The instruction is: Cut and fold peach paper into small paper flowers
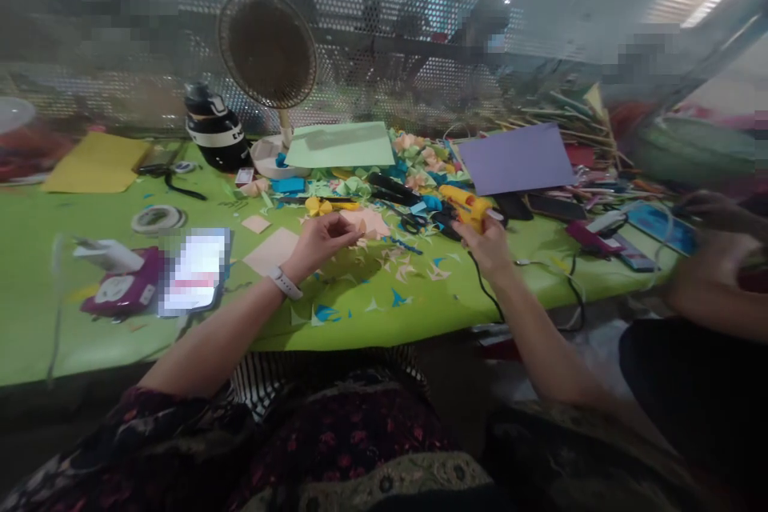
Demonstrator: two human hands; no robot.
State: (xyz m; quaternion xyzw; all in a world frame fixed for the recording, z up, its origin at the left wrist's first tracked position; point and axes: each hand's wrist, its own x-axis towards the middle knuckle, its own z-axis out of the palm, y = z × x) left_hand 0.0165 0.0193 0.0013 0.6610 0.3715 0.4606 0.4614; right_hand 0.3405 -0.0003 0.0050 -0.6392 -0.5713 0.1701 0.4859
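Glue gun gripped in right hand; left hand pinches peach paper. Judged: gluing step. Nozzle must meet paper, fingertips clear.

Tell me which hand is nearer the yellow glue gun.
Right. The right hand grips the yellow glue gun from its near side; the left hand is well to its left, pinching a peach paper scrap.

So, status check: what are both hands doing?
Left hand pinches a peach paper piece. Right hand grips the yellow glue gun. Paper scraps scattered between.
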